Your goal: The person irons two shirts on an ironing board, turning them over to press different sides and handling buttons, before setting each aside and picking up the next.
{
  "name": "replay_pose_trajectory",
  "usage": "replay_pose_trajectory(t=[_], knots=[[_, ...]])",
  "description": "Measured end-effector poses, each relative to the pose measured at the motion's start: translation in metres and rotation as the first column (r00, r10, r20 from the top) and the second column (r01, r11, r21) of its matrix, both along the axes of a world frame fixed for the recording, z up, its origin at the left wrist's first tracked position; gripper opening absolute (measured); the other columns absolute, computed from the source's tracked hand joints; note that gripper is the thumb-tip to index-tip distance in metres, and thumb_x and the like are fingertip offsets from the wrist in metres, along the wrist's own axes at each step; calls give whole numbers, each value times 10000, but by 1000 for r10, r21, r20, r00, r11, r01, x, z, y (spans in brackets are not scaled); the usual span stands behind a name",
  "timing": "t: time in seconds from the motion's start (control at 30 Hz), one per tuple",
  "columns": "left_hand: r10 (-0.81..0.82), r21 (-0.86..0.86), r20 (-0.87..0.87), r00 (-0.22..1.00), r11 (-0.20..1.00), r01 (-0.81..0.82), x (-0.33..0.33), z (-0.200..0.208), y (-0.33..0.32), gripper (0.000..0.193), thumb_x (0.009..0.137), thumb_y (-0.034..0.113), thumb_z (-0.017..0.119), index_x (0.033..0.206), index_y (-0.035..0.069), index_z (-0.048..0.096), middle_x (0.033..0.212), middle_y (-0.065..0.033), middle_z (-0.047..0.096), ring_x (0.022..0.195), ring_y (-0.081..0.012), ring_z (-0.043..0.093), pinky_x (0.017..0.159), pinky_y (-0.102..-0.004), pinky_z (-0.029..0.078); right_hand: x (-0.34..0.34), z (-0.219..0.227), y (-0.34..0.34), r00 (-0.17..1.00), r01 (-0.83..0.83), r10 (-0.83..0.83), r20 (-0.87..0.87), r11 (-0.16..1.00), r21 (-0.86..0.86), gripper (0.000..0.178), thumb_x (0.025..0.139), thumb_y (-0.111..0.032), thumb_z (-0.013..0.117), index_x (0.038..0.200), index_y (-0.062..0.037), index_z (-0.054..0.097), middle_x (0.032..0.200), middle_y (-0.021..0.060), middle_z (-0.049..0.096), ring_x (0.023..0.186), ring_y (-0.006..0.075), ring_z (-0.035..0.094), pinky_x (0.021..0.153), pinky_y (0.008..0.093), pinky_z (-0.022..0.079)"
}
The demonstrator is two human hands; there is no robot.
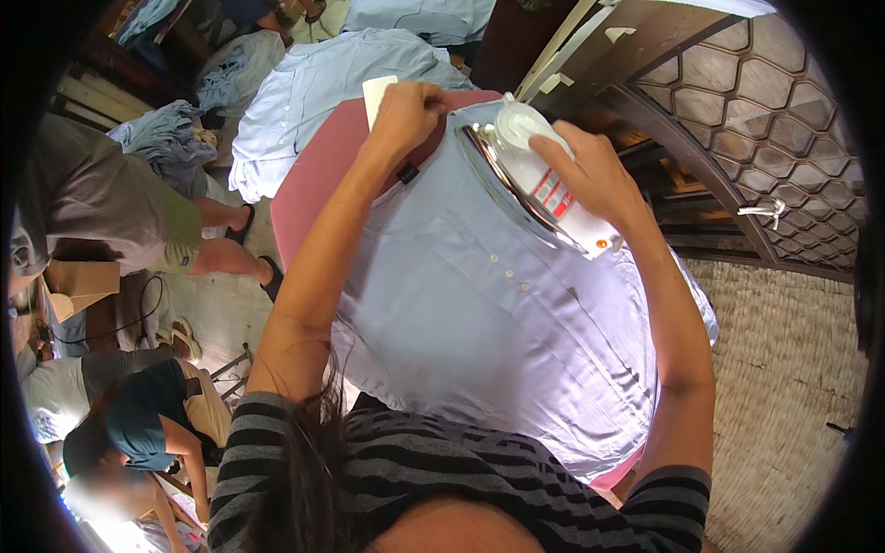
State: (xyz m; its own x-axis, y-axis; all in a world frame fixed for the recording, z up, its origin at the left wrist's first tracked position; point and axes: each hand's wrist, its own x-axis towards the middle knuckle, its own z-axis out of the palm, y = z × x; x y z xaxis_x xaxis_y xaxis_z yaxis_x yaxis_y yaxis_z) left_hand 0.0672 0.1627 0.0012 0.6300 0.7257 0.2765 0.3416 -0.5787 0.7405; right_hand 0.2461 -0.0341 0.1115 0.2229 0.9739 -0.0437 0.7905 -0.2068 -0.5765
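Note:
A light blue button-front shirt (433, 276) is spread over a pink-covered ironing board (313, 170) in front of me. My right hand (597, 175) is wrapped round a white steam iron (544, 175) with a shiny metal rim, tilted over the shirt's upper right part. My left hand (410, 112) is at the far end of the board, fingers curled at the shirt's collar edge; the fingertips are partly hidden. Behind that hand a flat, pale piece (376, 100) sticks up; I cannot tell whether it is held. A small dark label (407, 172) shows inside the collar.
More light blue shirts (341, 69) lie beyond the board, and a crumpled pile of clothes (166, 138) sits to the left. Two people are on the left, one standing and one bent low in a dark green top (152, 415). A metal grille door (747, 120) stands at the right.

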Motion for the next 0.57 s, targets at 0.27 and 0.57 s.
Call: replay_pose_trajectory(t=[0.27, 0.57], knots=[[-32, 172, 175, 984, 985, 2, -62, 29, -82, 179, 787, -17, 649, 963, -3, 677, 888, -156, 666, 847, -347, 640, 755, -434, 502, -1, -10, 41, 992, -123, 120, 32, 989, 78, 534, 961, -508, 533, 934, 13, 648, 771, 228, 670, 684, 343, 662, 656, 432, 502], [-238, 194, -11, 971, 952, 235, -79, 3, -206, 379, 837, 185, 741, 1201, 138, 646, 1302, -117, 585, 1183, -298, 542, 1001, -457, 393, 1, -2, 34, 991, -134, 134, 2, 988, -82, 561, 958, -533, 534, 1230, -62, 672, 905, 194, 731, 827, 298, 722, 756, 411, 534]])
